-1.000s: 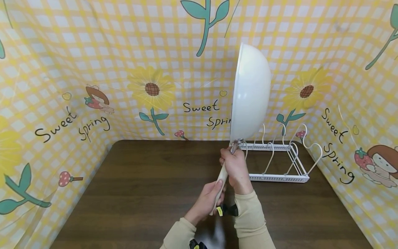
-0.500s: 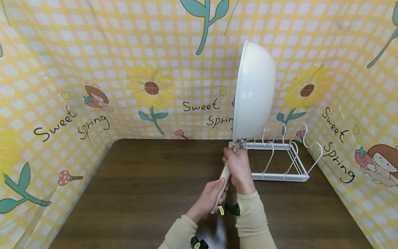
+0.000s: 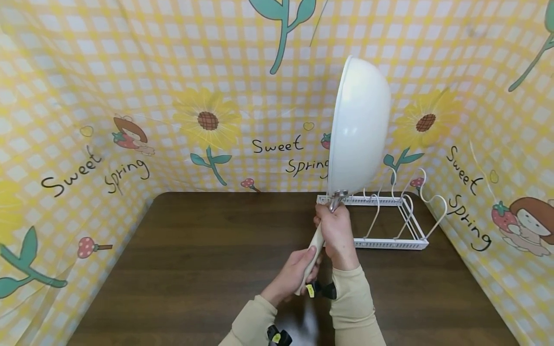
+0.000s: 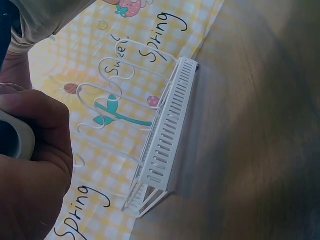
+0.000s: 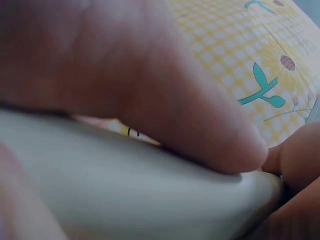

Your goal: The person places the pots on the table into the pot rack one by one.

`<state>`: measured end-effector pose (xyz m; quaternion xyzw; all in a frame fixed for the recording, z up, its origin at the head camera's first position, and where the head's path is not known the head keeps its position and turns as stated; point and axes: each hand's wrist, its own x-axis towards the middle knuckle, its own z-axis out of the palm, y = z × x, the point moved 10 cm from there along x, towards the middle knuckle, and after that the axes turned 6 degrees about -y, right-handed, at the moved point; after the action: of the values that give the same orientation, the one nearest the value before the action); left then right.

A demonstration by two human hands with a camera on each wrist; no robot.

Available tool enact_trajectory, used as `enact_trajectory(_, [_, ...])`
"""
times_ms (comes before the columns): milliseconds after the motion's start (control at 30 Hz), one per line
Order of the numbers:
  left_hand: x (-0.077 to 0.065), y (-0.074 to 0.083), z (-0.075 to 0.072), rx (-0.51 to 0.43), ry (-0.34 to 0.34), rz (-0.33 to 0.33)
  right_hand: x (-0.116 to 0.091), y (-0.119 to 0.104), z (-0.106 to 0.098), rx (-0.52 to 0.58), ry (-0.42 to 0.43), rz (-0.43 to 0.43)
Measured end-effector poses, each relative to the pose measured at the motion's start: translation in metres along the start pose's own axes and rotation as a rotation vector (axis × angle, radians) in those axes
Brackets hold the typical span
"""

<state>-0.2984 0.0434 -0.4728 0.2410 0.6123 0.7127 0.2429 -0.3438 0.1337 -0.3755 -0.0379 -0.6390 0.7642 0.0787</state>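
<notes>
In the head view a deep white frying pan (image 3: 361, 129) stands on its edge in the air, its mouth facing left and its rounded underside facing right. A cream handle (image 3: 315, 247) slopes down from it toward me. My right hand (image 3: 335, 228) grips this handle high up, just below the metal joint (image 3: 336, 199). Lower down, my left hand (image 3: 292, 274) holds the handle's end, thumb along the top; the left wrist view shows the end of the handle (image 4: 27, 140) inside the curled fingers. The pan's inside is hidden.
Behind and right of my hands, a white wire rack (image 3: 389, 244) with curved upright dividers stands on the dark wooden table (image 3: 207, 250). The pan's lower part overlaps its left end in the head view. A yellow checked cloth (image 3: 268, 105) encloses the table's back and sides.
The pan has moved a little to the right, with both hands following on its handle. Both grips are the same as before, and the rack stays in place.
</notes>
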Motion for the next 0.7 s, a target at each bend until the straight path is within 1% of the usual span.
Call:
enact_trajectory(367, [0.006,-0.005,0.013,-0.032,-0.032,-0.015,-0.001,0.001,-0.017,-0.011,0.055,-0.017])
enact_trajectory(533, [0.007,-0.007,0.015,-0.028,-0.025,-0.029,-0.001,0.005,-0.022,0.002,0.048,0.005])
enact_trajectory(700, [0.009,-0.011,0.019,-0.042,-0.033,-0.050,0.000,0.007,-0.028,-0.002,0.064,0.021])
